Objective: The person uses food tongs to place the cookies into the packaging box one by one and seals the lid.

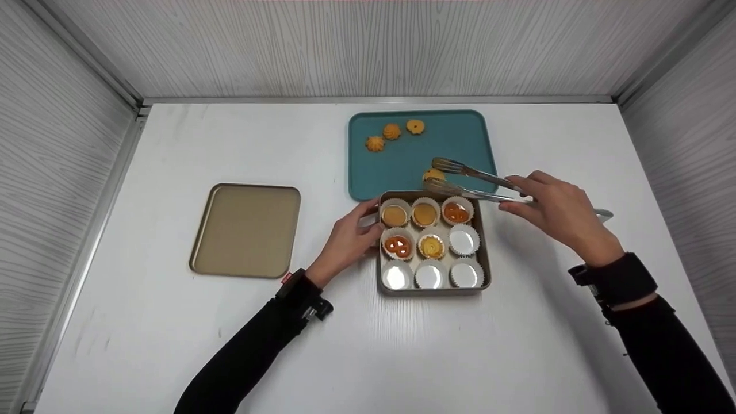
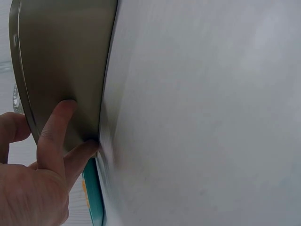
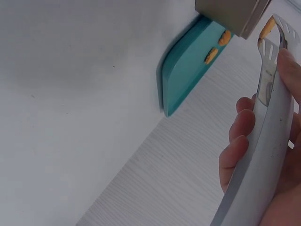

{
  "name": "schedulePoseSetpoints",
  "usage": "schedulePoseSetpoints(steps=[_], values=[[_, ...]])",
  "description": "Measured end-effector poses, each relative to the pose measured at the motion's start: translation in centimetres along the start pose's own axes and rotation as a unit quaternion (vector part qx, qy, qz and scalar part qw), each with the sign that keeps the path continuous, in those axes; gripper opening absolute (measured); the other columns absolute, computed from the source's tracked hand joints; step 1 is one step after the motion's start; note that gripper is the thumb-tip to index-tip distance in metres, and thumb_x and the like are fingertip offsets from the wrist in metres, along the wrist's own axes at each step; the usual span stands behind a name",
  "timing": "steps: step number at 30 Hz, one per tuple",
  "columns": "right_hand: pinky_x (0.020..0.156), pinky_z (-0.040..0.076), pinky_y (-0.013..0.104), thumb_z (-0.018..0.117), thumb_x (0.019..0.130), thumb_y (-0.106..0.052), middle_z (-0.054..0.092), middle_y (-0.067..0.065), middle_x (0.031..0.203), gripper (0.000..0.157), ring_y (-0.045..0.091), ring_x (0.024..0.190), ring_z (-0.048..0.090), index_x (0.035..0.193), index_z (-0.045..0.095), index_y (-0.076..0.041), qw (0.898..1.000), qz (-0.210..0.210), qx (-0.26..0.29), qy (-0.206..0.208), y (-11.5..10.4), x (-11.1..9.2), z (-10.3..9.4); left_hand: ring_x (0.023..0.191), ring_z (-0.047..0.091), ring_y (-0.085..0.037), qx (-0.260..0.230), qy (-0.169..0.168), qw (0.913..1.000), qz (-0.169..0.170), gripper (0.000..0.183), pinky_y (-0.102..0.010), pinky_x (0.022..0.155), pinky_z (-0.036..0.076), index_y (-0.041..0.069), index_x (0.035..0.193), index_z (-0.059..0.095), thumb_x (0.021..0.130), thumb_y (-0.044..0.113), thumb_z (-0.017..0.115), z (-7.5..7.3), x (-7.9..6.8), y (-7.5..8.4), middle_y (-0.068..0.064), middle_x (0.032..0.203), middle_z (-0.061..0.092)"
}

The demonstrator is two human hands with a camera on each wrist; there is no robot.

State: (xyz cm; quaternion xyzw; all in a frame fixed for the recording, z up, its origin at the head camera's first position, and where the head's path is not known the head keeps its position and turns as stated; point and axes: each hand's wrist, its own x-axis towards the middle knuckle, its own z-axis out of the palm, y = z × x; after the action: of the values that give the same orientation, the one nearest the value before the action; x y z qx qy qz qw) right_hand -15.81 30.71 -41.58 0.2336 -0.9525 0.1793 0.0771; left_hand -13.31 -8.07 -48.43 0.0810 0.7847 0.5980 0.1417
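Observation:
My right hand (image 1: 558,213) grips metal tongs (image 3: 256,155). Between the slotted tong tips is a golden cookie (image 1: 432,174), just beyond the far rim of a square baking tin (image 1: 486,253). At the tin's left side, my left hand (image 1: 349,241) touches the outer wall near the far corner, its fingertips (image 2: 67,104) pressing on the metal. Pleated paper cups (image 1: 464,240) line the tin in rows. Several hold cookies: two plain round ones, two with glossy orange-red tops (image 1: 398,246) and a yellow swirled one (image 1: 431,247). The remaining cups show white insides.
A teal tray (image 1: 397,172) lies behind the tin, with three golden cookies (image 1: 391,131) near its far edge. To the left is a shallow gold-brown square lid or tray (image 1: 247,230). Grey wood-grain panels (image 1: 374,52) enclose the white table at the back and sides.

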Motion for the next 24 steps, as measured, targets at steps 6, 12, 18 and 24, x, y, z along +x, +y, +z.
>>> schedulePoseSetpoints(steps=[6, 12, 18, 24], values=[[0.055, 0.047, 0.035, 0.090, 0.081, -0.024, 0.066, 0.005, 0.091, 0.050, 0.015, 0.067, 0.059, 0.127, 0.073, -0.013, 0.999, -0.037, -0.011, 0.023, -0.3, -2.2, -1.2, 0.126, 0.064, -0.030, 0.015, -0.004, 0.9999, -0.002, 0.059, -0.032, 0.086, 0.062, 0.012, 0.160, 0.040, 0.104, 0.016, 0.059, 0.0, 0.0, -0.1, -0.015, 0.153, 0.051], [0.053, 0.046, 0.031, 0.092, 0.076, -0.023, 0.065, 0.000, 0.089, 0.051, 0.009, 0.065, 0.054, 0.124, 0.075, -0.013, 0.998, -0.054, -0.025, 0.035, -0.2, -3.9, -2.4, 0.124, 0.065, -0.031, 0.020, 0.001, 0.9998, 0.003, 0.058, -0.033, 0.092, 0.060, 0.011, 0.159, 0.042, 0.103, 0.015, 0.059, 0.0, 0.0, 0.0, -0.017, 0.153, 0.051], [0.051, 0.047, 0.029, 0.092, 0.077, -0.026, 0.065, -0.004, 0.089, 0.048, 0.007, 0.063, 0.054, 0.120, 0.075, -0.013, 0.997, -0.070, -0.041, 0.017, -0.5, -5.1, -3.0, 0.124, 0.065, -0.033, 0.018, 0.001, 0.9998, 0.004, 0.058, -0.035, 0.096, 0.058, 0.009, 0.158, 0.042, 0.103, 0.014, 0.059, 0.1, 0.0, 0.0, -0.018, 0.153, 0.051], [0.048, 0.048, 0.031, 0.090, 0.078, -0.031, 0.065, -0.006, 0.088, 0.047, 0.008, 0.063, 0.056, 0.118, 0.076, -0.013, 0.994, -0.081, -0.067, 0.007, -0.7, -6.0, -3.7, 0.125, 0.064, -0.033, 0.009, -0.001, 1.0000, -0.002, 0.058, -0.033, 0.088, 0.061, 0.010, 0.159, 0.042, 0.104, 0.013, 0.058, 0.1, 0.0, 0.1, -0.018, 0.154, 0.050]])
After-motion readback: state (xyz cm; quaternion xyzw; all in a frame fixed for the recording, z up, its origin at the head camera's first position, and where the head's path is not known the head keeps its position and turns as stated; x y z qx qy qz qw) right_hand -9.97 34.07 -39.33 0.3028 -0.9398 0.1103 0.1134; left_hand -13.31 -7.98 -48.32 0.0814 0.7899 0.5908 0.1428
